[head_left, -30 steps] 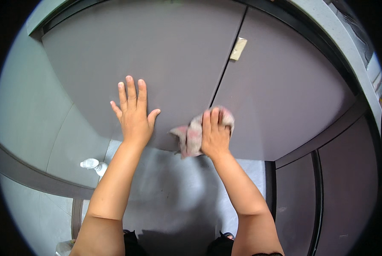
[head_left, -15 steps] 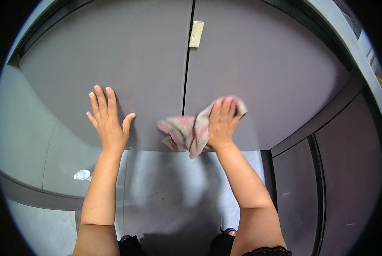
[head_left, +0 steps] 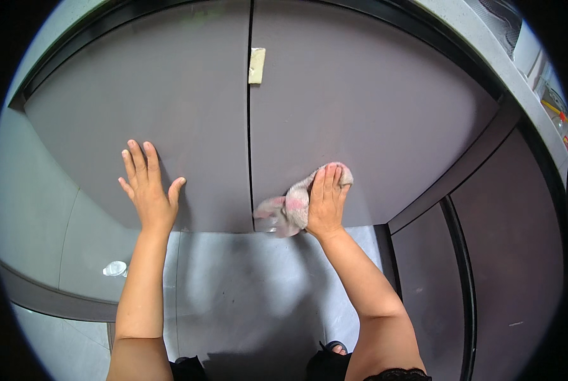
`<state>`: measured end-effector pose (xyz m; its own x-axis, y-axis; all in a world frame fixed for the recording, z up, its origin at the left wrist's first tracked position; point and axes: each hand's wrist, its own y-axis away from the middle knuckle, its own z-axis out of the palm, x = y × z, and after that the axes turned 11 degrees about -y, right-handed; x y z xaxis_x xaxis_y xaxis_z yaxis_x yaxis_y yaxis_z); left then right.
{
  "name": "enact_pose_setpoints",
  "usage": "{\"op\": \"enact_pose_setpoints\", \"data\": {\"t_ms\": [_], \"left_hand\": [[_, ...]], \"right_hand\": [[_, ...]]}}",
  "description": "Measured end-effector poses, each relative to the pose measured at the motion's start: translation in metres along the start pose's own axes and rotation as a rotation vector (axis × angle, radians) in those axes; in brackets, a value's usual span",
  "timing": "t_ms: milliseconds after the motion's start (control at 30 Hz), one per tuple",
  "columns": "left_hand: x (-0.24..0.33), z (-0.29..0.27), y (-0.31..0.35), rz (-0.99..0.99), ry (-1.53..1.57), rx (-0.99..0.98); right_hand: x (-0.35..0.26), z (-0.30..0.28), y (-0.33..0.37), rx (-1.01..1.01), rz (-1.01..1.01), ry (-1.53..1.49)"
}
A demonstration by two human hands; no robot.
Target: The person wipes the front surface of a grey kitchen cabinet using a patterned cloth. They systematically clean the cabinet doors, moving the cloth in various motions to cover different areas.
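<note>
My right hand (head_left: 327, 200) presses a crumpled pink and white cloth (head_left: 286, 211) flat against the lower part of the right grey cabinet door (head_left: 373, 108), just right of the seam between the two doors. My left hand (head_left: 148, 189) lies flat with fingers spread on the left grey door (head_left: 170, 95), near its bottom edge, holding nothing. A small cream tag (head_left: 257, 65) sits at the top of the seam.
Grey tiled floor (head_left: 246, 298) lies below the doors, with a small clear plastic item (head_left: 115, 268) on it at the left. More dark cabinet panels (head_left: 506, 273) run along the right. A pale wall (head_left: 30, 190) stands at the left. My dark footwear (head_left: 335, 349) shows at the bottom.
My right hand has slid the cloth down toward the door's lower edge. My left hand stays flat on the left door. The view has shifted a little.
</note>
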<state>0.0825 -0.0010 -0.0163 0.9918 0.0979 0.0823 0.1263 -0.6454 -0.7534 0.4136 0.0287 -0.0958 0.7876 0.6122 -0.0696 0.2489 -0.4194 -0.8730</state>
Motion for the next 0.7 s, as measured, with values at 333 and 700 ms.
{"op": "enact_pose_setpoints", "data": {"t_ms": [333, 700], "left_hand": [[0.001, -0.004, -0.004, -0.006, -0.007, 0.021], [-0.002, -0.003, 0.002, 0.004, -0.050, 0.001]], "right_hand": [[-0.002, -0.006, -0.002, -0.217, 0.116, 0.042], [-0.021, -0.023, -0.046, -0.167, 0.263, -0.074]]}}
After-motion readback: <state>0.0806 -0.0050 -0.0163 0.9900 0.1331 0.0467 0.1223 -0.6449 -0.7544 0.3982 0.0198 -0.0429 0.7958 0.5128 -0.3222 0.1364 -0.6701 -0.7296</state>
